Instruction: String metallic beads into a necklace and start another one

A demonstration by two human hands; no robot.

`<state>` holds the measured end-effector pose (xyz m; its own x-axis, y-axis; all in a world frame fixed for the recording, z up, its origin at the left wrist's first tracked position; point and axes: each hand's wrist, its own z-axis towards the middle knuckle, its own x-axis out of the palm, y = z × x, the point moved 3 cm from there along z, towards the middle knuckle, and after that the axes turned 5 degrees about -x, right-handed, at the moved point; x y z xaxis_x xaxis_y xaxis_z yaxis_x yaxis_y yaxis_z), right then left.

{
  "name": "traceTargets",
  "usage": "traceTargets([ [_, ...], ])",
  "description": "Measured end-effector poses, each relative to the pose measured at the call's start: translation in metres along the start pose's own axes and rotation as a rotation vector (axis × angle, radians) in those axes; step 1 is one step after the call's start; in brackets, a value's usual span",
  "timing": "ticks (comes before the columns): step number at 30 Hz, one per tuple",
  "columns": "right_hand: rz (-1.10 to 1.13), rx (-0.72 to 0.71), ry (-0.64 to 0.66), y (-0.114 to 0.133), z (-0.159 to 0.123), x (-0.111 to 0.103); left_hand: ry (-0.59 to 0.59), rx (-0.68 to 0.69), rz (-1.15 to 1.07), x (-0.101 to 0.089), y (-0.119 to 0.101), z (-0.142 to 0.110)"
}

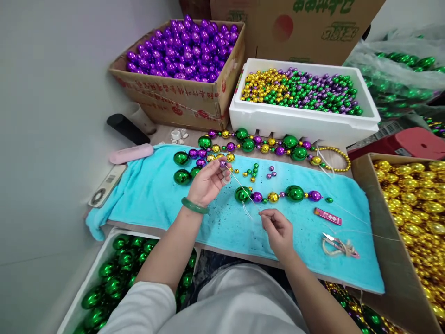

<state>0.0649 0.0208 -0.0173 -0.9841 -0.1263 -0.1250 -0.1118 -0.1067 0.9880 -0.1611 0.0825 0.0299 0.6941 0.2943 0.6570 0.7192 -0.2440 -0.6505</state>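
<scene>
My left hand (210,182), with a green bangle at its wrist, pinches a small purple bead (223,163) between thumb and fingertips. A thin needle or stiff thread (243,188) runs from that bead down to my right hand (278,228), whose thumb and forefinger are closed on its lower end. Behind it a strung row of green, purple and gold beads (295,193) lies on the turquoise towel (215,227). Loose small green beads (255,172) and small purple beads (272,174) sit beyond my hands. Larger beads near my left hand are partly hidden by it.
At the back stand a carton of purple beads (181,95) and a white foam box (306,125) of mixed beads. A finished-looking bead strand (248,145) lies before them. Scissors (335,242) and a pink lighter-like object (327,216) rest at right. A gold-bead carton (385,222) flanks the towel.
</scene>
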Motion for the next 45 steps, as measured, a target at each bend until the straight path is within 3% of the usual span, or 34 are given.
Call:
traceTargets([
  [13, -0.026, 0.021, 0.025, 0.001, 0.001, 0.004, 0.039, 0.056, 0.048, -0.006, -0.005, -0.002],
  [19, -0.031, 0.056, 0.024, 0.001, 0.005, 0.003, 0.046, 0.175, 0.273, -0.009, -0.006, -0.001],
  [22, 0.022, 0.060, 0.005, 0.003, 0.009, 0.005, 0.060, 0.236, 0.514, -0.011, -0.002, 0.004],
  [27, 0.092, 0.063, -0.005, 0.005, 0.012, 0.007, -0.161, 0.512, 1.372, -0.015, 0.005, 0.024],
  [30, 0.096, 0.059, -0.023, 0.005, 0.014, 0.003, -0.159, 0.476, 1.742, -0.017, 0.017, 0.038],
  [34, 0.105, 0.065, -0.045, 0.004, 0.015, -0.002, -0.171, 0.410, 1.901, -0.023, 0.025, 0.050],
  [38, 0.116, 0.076, -0.048, 0.002, 0.014, -0.003, -0.201, 0.436, 1.657, -0.029, 0.025, 0.053],
  [41, 0.108, 0.082, -0.045, 0.000, 0.014, -0.003, -0.205, 0.376, 1.117, -0.035, 0.022, 0.047],
  [45, 0.083, 0.089, -0.027, 0.000, 0.015, -0.002, -0.083, 0.107, 0.362, -0.035, 0.020, 0.033],
])
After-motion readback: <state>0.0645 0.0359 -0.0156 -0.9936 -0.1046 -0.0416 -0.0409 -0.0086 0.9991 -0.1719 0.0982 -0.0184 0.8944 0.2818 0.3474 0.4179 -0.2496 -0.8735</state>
